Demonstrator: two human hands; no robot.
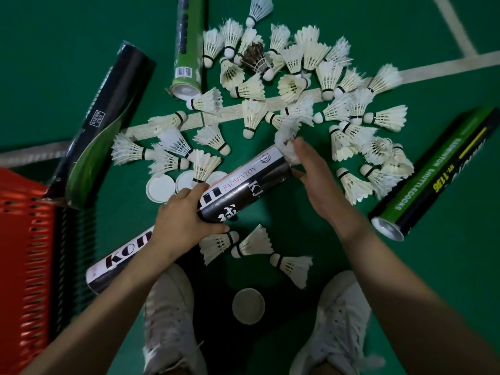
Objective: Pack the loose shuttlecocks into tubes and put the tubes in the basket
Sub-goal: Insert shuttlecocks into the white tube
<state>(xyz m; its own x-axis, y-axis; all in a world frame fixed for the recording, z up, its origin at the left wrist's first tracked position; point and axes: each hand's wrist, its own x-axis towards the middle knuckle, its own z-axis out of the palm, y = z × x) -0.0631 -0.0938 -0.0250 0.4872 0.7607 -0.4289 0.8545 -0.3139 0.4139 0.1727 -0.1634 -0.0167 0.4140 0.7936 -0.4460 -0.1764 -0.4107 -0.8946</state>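
Gripping tube (243, 185) mid-frame with left hand (186, 215); pinching shuttlecock (287, 147) at its mouth with right hand (316, 175). Could crumple feathers on rim if pushed in skewed.

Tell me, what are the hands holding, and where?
Left hand grips the tube round its middle. Right hand pinches a shuttlecock at the tube's mouth.

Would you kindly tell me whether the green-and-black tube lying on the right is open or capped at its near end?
Open: the green-and-black tube shows a bare silvery hollow at its near end, no cap.
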